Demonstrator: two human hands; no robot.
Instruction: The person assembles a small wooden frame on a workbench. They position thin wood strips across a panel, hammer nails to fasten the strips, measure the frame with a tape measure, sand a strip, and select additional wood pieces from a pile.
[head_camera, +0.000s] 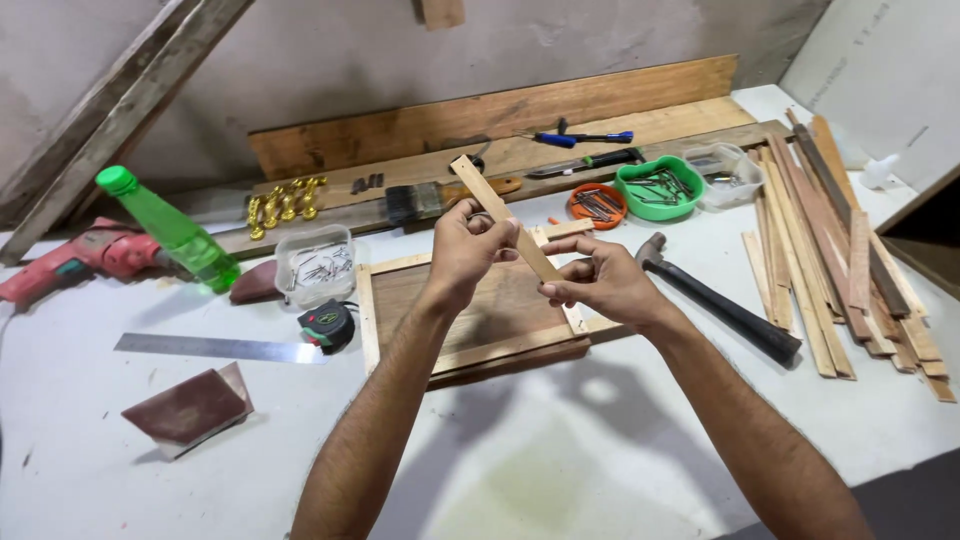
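Both hands hold a thin light wooden strip (487, 195) tilted above a flat wooden panel (495, 295) that has pale strips along its edges. My left hand (462, 250) grips the strip near its middle. My right hand (598, 280) pinches its lower end. The panel lies on the white table (560, 450) right under the hands.
A black-handled hammer (720, 300) lies right of the panel, with a pile of wood strips (840, 240) beyond. Left are a tape measure (327, 325), steel ruler (220, 348), sandpaper (190, 408), green bottle (170, 228), red drill (80, 258). Tubs of nails (658, 188) and boards sit behind.
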